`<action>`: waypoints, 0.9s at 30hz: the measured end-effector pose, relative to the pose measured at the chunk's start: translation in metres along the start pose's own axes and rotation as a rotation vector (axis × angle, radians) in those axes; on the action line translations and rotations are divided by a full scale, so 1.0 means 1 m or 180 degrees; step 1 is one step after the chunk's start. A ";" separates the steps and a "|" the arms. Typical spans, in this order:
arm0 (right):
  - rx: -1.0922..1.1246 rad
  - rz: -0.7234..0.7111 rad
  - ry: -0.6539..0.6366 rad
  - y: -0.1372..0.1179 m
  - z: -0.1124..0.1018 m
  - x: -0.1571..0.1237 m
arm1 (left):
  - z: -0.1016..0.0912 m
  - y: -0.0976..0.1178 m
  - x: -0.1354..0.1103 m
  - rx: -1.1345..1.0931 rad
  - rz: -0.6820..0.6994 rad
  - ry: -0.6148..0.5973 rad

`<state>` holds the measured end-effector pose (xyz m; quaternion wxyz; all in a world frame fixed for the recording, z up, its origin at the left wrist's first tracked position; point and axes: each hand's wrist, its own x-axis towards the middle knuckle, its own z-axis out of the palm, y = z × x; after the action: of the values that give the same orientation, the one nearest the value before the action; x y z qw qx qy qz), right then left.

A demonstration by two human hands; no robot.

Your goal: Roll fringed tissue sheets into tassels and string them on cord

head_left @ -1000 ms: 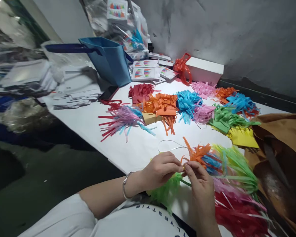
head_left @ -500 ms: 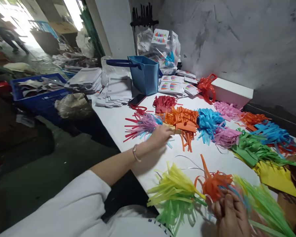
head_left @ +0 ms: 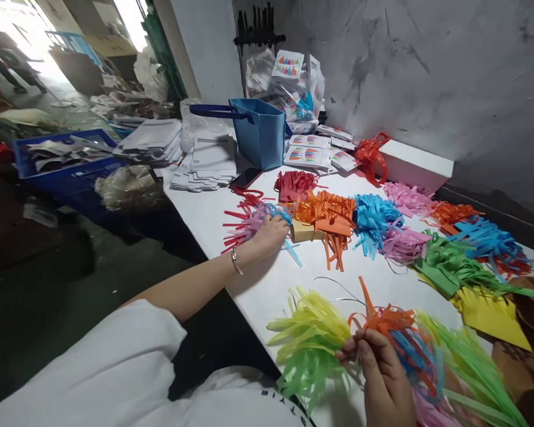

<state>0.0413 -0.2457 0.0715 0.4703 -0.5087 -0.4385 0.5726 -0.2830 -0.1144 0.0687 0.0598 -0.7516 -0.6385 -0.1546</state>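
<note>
My left hand (head_left: 271, 234) rests on a bunch of lilac, blue and red paper tassels (head_left: 256, 220) at the table's left edge, its fingers curled over the blue end. Close to me, my right hand (head_left: 380, 370) is closed in a pinch on the thin string of a tassel garland, between yellow tassels (head_left: 314, 320) and an orange tassel (head_left: 389, 317). Green strips (head_left: 309, 373) hang below the yellow ones. Blue strips (head_left: 413, 353) and light green strips (head_left: 476, 362) lie right of this hand. The exact pinch point is partly hidden by the fingers.
Fringed paper bundles in orange (head_left: 327, 210), blue (head_left: 376, 216) and green (head_left: 456, 264) line the white table. Behind stand a blue bag (head_left: 262, 136), paper stacks (head_left: 209, 163), printed packs (head_left: 307, 155) and a white box (head_left: 418, 163). A blue crate (head_left: 66, 178) is at left.
My left hand has moved left from beside the orange bundle onto the lilac and blue tassels. My right hand has shifted left and up, from the blue strips toward the yellow tassels' tied end.
</note>
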 end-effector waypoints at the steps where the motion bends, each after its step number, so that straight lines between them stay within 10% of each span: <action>1: 0.0007 -0.0006 0.0052 -0.002 0.003 -0.003 | 0.003 -0.002 0.002 -0.0033 -0.0079 0.0009; 7: 0.0231 0.0008 0.0234 0.003 0.005 -0.011 | -0.022 0.008 -0.007 -0.0500 -0.0304 0.0372; 13: -0.0504 -0.1340 -0.0192 0.000 0.004 -0.005 | -0.064 0.086 -0.056 -0.2923 0.0149 0.0537; 18: -0.0916 -0.1108 -0.0134 -0.016 0.022 -0.018 | -0.059 0.133 -0.072 -0.4290 -0.0189 0.0063; 27: -0.1153 -0.0881 0.0127 -0.030 0.036 -0.025 | -0.044 0.146 -0.072 -0.4864 -0.0796 -0.0572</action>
<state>0.0091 -0.2657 0.1082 0.4539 -0.5310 -0.5903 0.4044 -0.1572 -0.2205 0.1040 -0.5445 -0.5163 -0.4373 -0.4957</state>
